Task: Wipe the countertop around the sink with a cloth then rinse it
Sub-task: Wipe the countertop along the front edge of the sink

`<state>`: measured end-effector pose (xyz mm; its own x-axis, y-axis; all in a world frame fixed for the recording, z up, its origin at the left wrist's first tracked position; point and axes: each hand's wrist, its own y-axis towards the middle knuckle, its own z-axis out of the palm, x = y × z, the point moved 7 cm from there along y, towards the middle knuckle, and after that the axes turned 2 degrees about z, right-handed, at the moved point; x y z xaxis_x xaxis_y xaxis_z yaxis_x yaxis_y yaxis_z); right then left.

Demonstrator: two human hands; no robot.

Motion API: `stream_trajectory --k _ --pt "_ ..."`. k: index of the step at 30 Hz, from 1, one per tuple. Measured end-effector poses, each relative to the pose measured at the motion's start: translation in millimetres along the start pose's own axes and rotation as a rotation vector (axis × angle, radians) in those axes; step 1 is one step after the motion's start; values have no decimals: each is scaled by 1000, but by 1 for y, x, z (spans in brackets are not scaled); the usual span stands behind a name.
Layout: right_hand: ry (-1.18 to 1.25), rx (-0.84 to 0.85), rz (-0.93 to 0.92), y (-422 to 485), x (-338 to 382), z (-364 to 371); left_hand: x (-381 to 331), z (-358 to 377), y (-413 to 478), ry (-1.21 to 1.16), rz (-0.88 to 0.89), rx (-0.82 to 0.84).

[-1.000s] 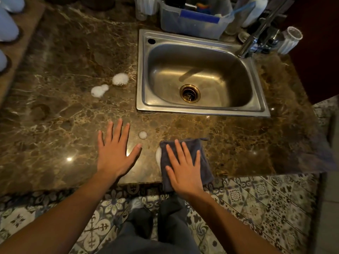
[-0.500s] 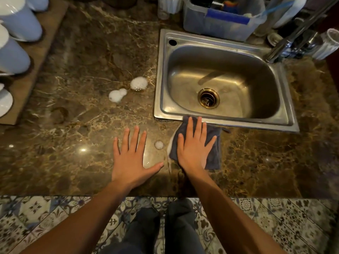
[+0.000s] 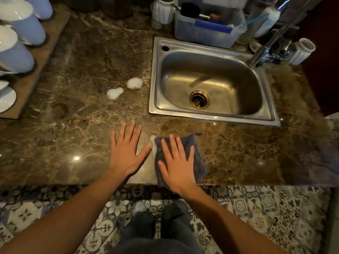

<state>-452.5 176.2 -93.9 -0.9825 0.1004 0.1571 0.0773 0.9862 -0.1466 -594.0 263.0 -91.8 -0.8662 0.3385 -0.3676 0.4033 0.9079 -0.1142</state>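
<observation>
We find the dark grey-blue folded cloth (image 3: 200, 163) lying flat on the brown veined marble countertop (image 3: 77, 129), at its near edge and in front of the sink's left front corner, apart from the sink rim. The right hand (image 3: 177, 166) lies on top of it, palm down, fingers straight and spread, pressing rather than gripping. A small smear of white foam (image 3: 152, 139) sits against the cloth's left far corner.

The left hand (image 3: 126, 155) rests flat on the bare stone just beside the cloth, fingers extended, holding nothing; its thumb tip reaches nearly to the foam smear.

Further out, two white foam blobs (image 3: 134, 83) (image 3: 114, 93) sit on the counter just left of the rectangular stainless steel sink (image 3: 155, 79), which has a brass-coloured drain (image 3: 199, 99).

Behind the sink we note a translucent plastic tub (image 3: 205, 36) of brushes and a chrome tap (image 3: 266, 44), with a ribbed clear glass (image 3: 302, 51) to the tap's right. Pale blue ceramic jars (image 3: 23, 32) stand on a wooden board (image 3: 38, 68) at far left. Patterned floor tiles (image 3: 256, 208) show below the counter edge.
</observation>
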Motion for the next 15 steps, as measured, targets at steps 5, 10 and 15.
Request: stream_trajectory --k 5,10,15 --pt "-15 -13 -32 -33 3 7 25 -11 -4 123 19 -9" --pt "-54 -30 29 -18 6 11 40 0 -11 170 -18 25" --pt "135 -106 285 33 5 -6 43 0 -10 162 -12 19"
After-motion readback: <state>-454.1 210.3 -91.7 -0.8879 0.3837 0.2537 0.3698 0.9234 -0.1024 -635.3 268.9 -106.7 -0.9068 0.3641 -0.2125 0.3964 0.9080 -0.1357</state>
